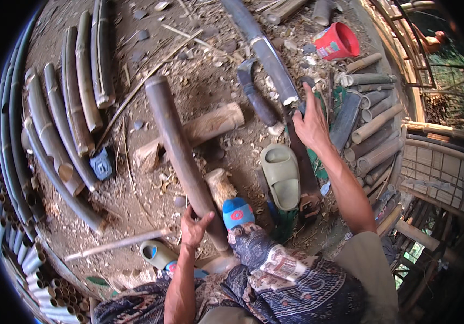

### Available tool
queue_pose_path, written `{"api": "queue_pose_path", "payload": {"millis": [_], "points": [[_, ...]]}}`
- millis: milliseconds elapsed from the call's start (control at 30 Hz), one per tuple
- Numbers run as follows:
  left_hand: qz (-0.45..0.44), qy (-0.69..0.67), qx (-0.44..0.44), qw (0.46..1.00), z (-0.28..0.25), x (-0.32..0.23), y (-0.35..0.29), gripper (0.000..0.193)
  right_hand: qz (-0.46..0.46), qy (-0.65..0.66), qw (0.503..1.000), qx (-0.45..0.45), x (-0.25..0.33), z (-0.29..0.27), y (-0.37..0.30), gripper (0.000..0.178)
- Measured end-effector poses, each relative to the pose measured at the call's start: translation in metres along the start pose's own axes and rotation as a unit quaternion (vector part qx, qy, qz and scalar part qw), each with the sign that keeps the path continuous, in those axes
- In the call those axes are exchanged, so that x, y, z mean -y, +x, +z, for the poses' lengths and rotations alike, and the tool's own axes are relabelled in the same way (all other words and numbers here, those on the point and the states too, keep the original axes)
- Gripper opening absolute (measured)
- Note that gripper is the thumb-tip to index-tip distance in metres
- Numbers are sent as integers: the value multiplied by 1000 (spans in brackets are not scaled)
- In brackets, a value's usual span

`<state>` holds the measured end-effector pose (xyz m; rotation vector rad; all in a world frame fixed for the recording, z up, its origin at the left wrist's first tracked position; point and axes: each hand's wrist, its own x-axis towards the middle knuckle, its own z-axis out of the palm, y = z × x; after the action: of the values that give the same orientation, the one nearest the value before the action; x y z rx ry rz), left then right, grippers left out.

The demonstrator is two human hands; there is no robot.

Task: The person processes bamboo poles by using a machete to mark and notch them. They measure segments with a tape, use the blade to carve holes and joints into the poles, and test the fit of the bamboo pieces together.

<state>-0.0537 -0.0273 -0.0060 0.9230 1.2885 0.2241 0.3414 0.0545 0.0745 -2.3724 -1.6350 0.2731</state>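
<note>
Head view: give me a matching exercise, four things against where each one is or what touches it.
Things:
1. long bamboo pole
2. red bucket
3. olive sandal
4. big knife

Places:
a. on its side at the far right
b. held near its lower end by the left hand
c. its handle end under the right hand
d. flat on the ground between pole and right forearm

Pairs: 1-b, 2-a, 3-d, 4-c
</note>
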Motion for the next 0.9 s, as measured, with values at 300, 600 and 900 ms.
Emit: {"api": "queue_pose_path", "payload": {"millis": [300, 600, 900], "points": [[18, 122, -42, 991, -2, -15, 14, 82, 64, -83, 991, -82, -133, 40, 28, 74], [-9, 139, -10, 990, -45, -49, 35, 83, 74, 127, 989, -15, 28, 41, -172, 51], [57, 40, 16, 997, -25, -43, 53, 82, 380, 207, 891, 139, 121, 83, -490, 62]]}}
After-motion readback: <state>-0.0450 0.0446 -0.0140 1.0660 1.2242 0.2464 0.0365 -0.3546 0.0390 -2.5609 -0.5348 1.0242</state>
